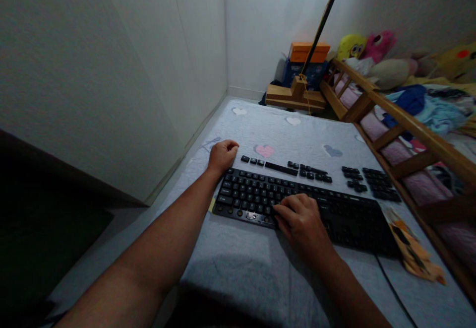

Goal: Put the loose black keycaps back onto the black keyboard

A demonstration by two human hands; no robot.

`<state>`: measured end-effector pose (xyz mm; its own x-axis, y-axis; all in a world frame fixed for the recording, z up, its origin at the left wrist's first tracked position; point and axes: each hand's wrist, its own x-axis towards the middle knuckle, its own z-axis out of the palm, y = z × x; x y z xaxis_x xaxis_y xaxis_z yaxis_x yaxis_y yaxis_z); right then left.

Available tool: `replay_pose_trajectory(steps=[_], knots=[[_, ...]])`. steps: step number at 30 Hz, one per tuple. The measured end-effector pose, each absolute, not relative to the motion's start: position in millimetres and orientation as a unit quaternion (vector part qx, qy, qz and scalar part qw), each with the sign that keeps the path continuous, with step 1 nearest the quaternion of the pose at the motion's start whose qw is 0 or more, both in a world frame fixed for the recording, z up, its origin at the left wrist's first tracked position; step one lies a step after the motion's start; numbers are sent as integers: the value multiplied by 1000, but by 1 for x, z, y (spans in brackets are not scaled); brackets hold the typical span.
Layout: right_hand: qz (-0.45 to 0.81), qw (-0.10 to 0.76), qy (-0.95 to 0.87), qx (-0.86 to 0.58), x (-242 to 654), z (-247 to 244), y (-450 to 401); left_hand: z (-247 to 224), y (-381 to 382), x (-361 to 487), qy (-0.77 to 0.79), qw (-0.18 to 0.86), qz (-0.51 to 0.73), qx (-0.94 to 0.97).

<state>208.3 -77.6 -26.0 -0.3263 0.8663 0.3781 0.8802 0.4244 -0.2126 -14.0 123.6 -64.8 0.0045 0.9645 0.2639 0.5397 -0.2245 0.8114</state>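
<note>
A black keyboard [345,219] lies on the pale blue cloth, with keycaps on its left part and bare sockets along its bottom row and right side. My right hand [303,219] is over the middle of it, thumb and index finger together at the lower row of keys; anything between them is hidden. At the keyboard's upper left corner rests my left hand [223,155], its fingers curled closed, their contents not visible. Loose keycaps [253,161] and a long space bar [281,168] lie behind the keyboard, with more loose keycaps [379,184] grouped farther right.
A wooden rail [427,129] runs along the right, with plush toys [351,46] and clothes beyond. A wooden stand [295,95] and an orange box [308,51] are at the back. An orange patterned item [418,256] lies right of the keyboard; a cable [394,291] runs toward me.
</note>
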Motion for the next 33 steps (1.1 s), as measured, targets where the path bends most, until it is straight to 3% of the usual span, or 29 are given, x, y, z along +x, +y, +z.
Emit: replay_pose_trajectory(steps=[33], knots=[[-16,234,-806,-543,204,-30,-80,-66,125,-15,572,250,414,662]])
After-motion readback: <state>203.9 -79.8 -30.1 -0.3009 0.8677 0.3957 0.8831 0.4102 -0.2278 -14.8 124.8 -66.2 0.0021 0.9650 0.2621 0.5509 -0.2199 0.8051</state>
